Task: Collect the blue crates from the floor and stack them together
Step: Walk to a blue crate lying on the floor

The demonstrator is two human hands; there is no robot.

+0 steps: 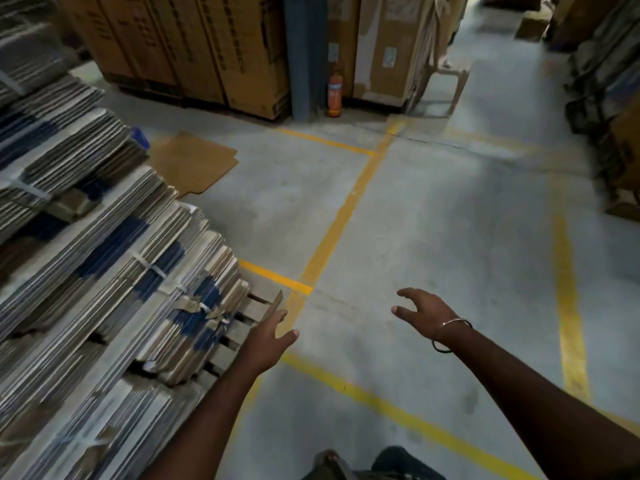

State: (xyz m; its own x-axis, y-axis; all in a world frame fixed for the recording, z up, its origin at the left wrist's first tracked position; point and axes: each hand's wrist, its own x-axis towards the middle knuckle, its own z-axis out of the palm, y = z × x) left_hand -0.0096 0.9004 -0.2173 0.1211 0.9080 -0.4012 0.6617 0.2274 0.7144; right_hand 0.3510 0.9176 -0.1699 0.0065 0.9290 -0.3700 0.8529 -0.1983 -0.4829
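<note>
Both your left hand (pixel 269 336) and right hand (pixel 420 308) reach forward with fingers spread, holding nothing. The only blue thing that might be a crate (pixel 141 136) peeks from behind the cardboard stacks (pixel 104 258), well away from you. Watch the pallet corner (pixel 266 301) near your left hand; you could trip or knock the leaning bundles.

bundled flat cartons (pixel 104 258) on pallet (pixel 258 308) | fire extinguisher (pixel 334 95) by pillar (pixel 306 57) | loose cardboard sheet (pixel 192 164)
</note>
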